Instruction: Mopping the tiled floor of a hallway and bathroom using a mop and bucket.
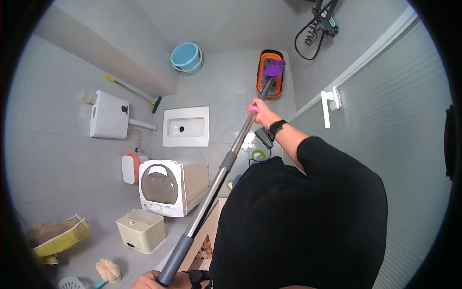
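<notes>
The right hand (262,114) and left hand (154,279) are clenched around a mop handle (226,161), its purple head (273,69) held in an orange bucket (263,62).

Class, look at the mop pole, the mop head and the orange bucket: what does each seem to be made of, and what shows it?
Mop pole: probably polished metal, with bright glints along its silver sections; the grey sleeves look like matt plastic or foam. Mop head: seemingly soft purple fibre, tufted and dull. Orange bucket: likely moulded plastic, smooth, evenly coloured. Right hand and left hand grip the pole.
</notes>
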The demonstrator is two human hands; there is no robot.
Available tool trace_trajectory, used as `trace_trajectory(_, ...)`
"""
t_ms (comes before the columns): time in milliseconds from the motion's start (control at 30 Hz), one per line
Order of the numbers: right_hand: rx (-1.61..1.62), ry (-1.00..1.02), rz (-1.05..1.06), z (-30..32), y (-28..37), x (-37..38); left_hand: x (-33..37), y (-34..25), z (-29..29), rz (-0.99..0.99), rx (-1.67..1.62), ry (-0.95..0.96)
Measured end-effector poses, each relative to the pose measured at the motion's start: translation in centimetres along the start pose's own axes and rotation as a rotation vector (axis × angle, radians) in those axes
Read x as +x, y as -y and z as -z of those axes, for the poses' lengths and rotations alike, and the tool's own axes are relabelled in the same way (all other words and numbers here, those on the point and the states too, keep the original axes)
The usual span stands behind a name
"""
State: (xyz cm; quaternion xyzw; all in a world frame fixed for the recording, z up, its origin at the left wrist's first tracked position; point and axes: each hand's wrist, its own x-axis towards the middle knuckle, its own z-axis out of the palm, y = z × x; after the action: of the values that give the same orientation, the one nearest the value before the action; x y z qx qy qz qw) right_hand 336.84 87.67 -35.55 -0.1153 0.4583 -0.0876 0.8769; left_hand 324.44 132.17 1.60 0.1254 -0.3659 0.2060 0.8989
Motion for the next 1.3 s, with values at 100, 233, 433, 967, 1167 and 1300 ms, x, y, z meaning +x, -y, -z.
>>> trace_trajectory(100, -0.004, 0.003, -0.045, 0.1, -2.0, -1.4, 0.3, -0.1, 1.4, 0.465, 0.075, 0.315)
trace_trajectory(233, 0.049, -0.064, -0.034, 1.2, -1.9, -2.1, 0.9, 3.8, 1.2, 0.504, 0.054, 0.357)
trace_trajectory(433, -0.006, -0.064, -0.004, -0.5, -3.6, -5.0, -1.0, 4.4, 2.2, 0.507, 0.123, 0.198)
trace_trajectory(967, -0.006, -0.036, 0.146, 8.2, 6.2, 4.0, 5.7, -3.9, 1.7, 0.541, -0.066, 0.756)
trace_trajectory(1167, 0.353, 0.039, 0.042, 7.3, 5.1, 2.9, 5.3, -6.7, 0.9, 0.443, 0.050, 0.666)
trace_trajectory(1300, 0.449, 0.340, -0.096, 6.5, 0.8, 0.4, 5.0, -7.9, -0.2, 0.391, 0.111, 0.606)
